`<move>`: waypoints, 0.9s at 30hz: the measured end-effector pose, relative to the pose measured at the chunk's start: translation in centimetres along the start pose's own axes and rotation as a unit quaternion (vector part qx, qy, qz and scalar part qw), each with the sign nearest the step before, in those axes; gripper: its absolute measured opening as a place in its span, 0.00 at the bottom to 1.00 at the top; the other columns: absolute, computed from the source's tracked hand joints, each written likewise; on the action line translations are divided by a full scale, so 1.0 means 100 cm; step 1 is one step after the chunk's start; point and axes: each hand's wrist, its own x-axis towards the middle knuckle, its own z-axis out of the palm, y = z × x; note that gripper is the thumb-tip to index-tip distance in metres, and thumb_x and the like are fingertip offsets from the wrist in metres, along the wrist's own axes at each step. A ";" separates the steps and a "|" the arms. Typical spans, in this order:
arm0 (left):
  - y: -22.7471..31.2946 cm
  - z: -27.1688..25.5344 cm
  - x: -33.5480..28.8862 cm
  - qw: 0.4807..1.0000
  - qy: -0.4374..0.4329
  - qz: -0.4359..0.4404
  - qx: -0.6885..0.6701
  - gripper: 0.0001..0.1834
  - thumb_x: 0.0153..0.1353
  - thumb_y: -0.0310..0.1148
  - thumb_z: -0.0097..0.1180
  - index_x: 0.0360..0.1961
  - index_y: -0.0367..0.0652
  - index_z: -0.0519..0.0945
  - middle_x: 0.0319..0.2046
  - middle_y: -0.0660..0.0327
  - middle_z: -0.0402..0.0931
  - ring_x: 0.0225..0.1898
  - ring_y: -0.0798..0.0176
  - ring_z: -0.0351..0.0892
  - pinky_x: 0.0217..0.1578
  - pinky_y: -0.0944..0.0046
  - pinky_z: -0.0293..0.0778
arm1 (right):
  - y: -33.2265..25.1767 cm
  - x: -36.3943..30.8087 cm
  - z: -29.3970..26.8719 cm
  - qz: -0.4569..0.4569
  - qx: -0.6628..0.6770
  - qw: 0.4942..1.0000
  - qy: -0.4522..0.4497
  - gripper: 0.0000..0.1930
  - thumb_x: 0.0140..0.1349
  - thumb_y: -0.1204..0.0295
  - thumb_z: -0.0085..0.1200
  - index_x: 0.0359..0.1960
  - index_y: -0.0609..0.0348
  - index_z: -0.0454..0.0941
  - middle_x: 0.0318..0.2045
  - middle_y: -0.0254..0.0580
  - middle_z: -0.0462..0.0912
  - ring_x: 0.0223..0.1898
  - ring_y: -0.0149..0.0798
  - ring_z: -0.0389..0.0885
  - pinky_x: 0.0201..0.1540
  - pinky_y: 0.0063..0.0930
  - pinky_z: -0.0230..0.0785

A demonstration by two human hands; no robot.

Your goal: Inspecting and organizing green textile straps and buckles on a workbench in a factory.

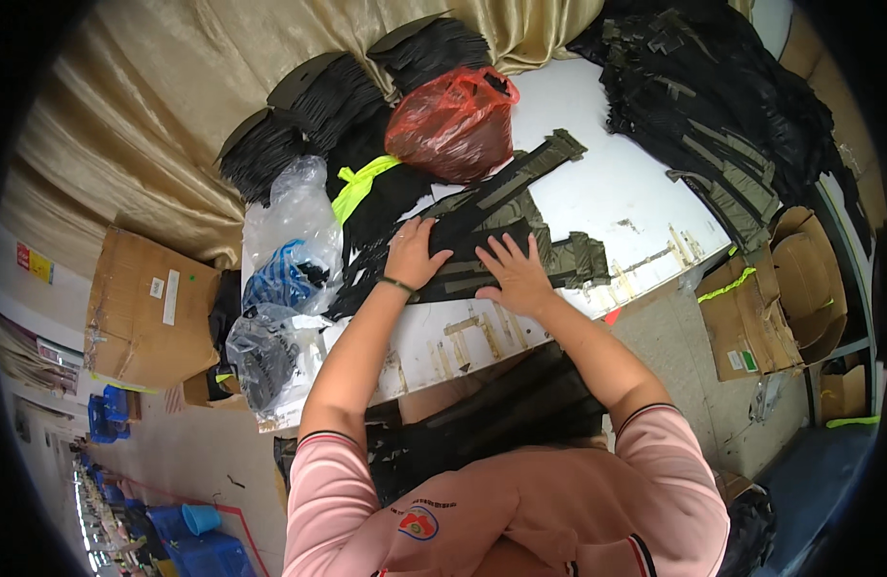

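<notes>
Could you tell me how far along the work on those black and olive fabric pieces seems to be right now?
Seemingly done: bundles of black pieces are stacked at the table's far edge. In hand: the left hand and right hand press flat, fingers spread, on a black-and-olive piece. Probably left: a large loose heap of similar pieces at the far right, and more dark fabric on the lap.

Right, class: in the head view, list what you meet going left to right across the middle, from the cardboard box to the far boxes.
Cardboard box → clear plastic bags → left hand → right hand → white table → open cardboard boxes.
</notes>
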 end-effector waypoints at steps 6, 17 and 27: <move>-0.004 0.046 0.029 0.971 -0.183 -0.098 0.122 0.28 0.54 0.36 0.55 0.57 0.46 0.68 0.44 0.51 0.76 0.47 0.49 0.76 0.49 0.51 0.70 | 0.000 -0.001 0.004 -0.002 0.010 1.000 0.011 0.40 0.58 0.38 0.40 0.68 0.46 0.54 0.68 0.44 0.54 0.69 0.47 0.47 0.68 0.58 0.28; 0.017 -0.101 -0.034 0.997 0.026 0.071 0.011 0.31 0.45 0.16 0.49 0.55 0.43 0.72 0.38 0.52 0.74 0.40 0.48 0.72 0.44 0.54 0.69 | 0.015 -0.011 0.005 0.028 0.196 0.975 0.103 0.26 0.59 0.50 0.50 0.53 0.55 0.72 0.53 0.46 0.73 0.57 0.45 0.67 0.60 0.45 0.55; -0.014 -0.061 -0.193 0.971 -0.171 -0.163 0.033 0.40 0.48 0.35 0.65 0.64 0.47 0.62 0.66 0.45 0.50 0.68 0.42 0.47 0.64 0.40 0.43 | 0.047 -0.010 0.000 0.280 0.548 0.722 0.315 0.06 0.63 0.70 0.52 0.34 0.60 0.76 0.27 0.32 0.78 0.26 0.24 0.73 0.31 0.20 0.67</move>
